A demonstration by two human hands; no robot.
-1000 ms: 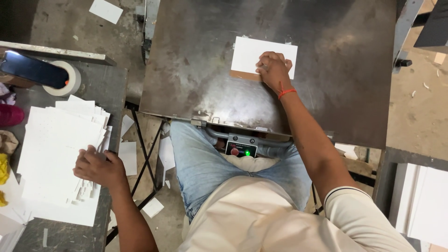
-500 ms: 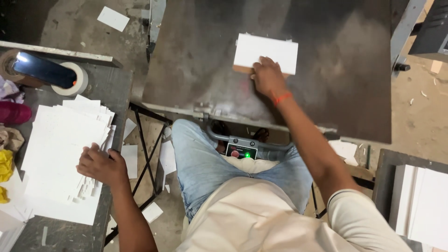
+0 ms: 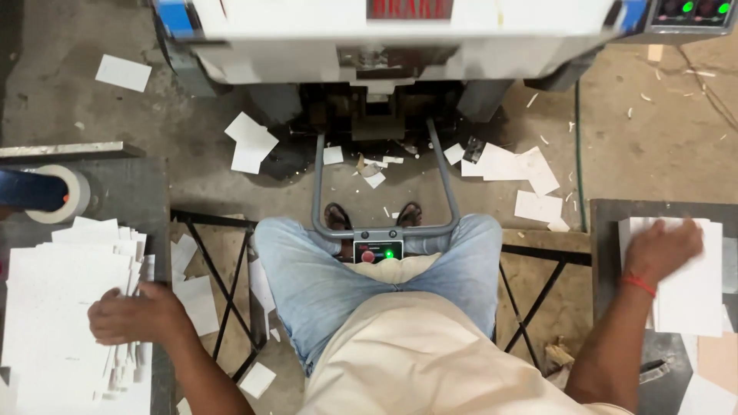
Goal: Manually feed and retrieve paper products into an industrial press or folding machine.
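- The person sits facing a large machine [image 3: 384, 46], legs in blue jeans either side of a grey tube frame [image 3: 384, 207] that carries a small control box with a red button and a green light [image 3: 378, 252].
- The left hand [image 3: 134, 315] lies palm down on the loose stack of white sheets [image 3: 61, 307] on the left desk [image 3: 146, 200]. Its fingers are spread flat over the sheet edges; this grip is open and presses rather than pinches, with no sheet lifted clear.
- The right hand [image 3: 663, 246] rests on the smaller pile of white sheets [image 3: 692, 284] on the right desk [image 3: 603, 230]. The fingers are curled over the top sheet, but motion blur hides whether they have closed on it, so I cannot tell how tight that grip is.
- A roll of tape [image 3: 61, 196] stands on the left desk just beyond the stack, with a dark blue object lying across it.
- White offcuts [image 3: 250, 142] litter the floor between the machine and the feet.
- Judged from this, the step in hand is sheet handling at both side piles: one sheet set down on the right, one being picked on the left.
- The next move calls for the left fingers to separate a single top sheet without dragging its neighbours.
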